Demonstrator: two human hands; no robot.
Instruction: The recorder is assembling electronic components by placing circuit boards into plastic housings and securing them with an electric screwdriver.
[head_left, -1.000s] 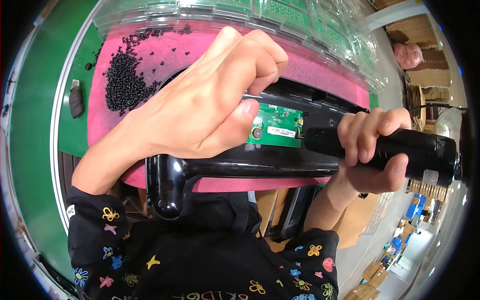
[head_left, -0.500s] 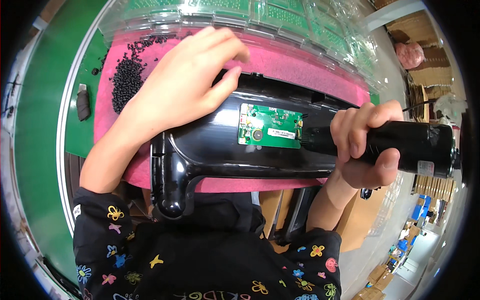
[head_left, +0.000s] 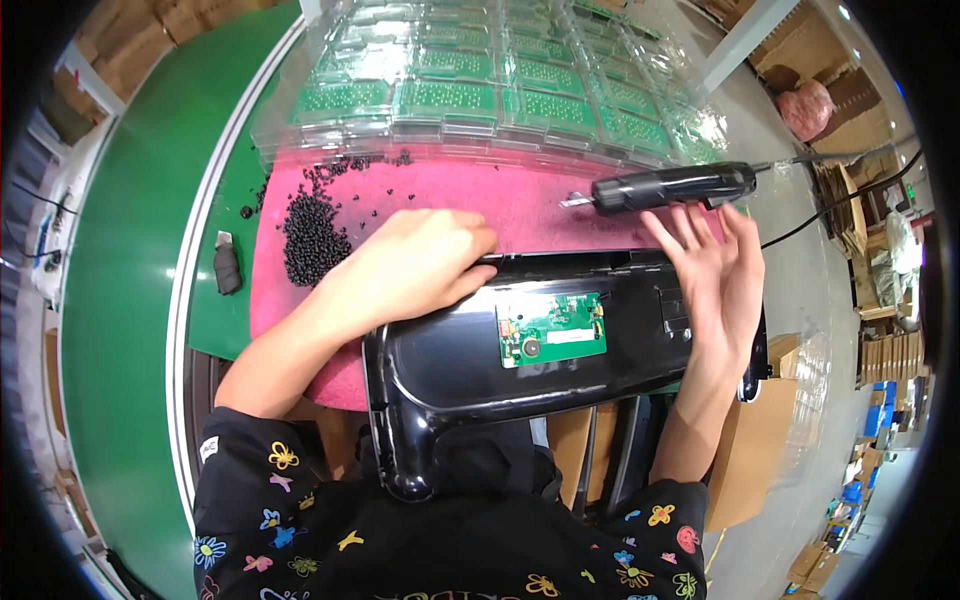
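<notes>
A long black plastic housing (head_left: 470, 365) lies across the near edge of a pink mat (head_left: 520, 205), with a small green circuit board (head_left: 552, 330) set in its middle. My left hand (head_left: 415, 262) rests flat on the housing's upper left edge. My right hand (head_left: 712, 270) hovers with fingers spread over the housing's right end, just below a black electric screwdriver (head_left: 668, 187) that lies on the mat with its bit pointing left. The hand holds nothing.
A heap of small black screws (head_left: 312, 235) sits on the mat's left part. Clear trays of green circuit boards (head_left: 480, 90) lie behind the mat. A green conveyor belt (head_left: 130, 260) runs along the left. Cardboard boxes (head_left: 755, 450) stand at lower right.
My right hand has let go of the electric screwdriver, which now lies on the mat above the housing. My left hand has slid down to the housing's upper edge.
</notes>
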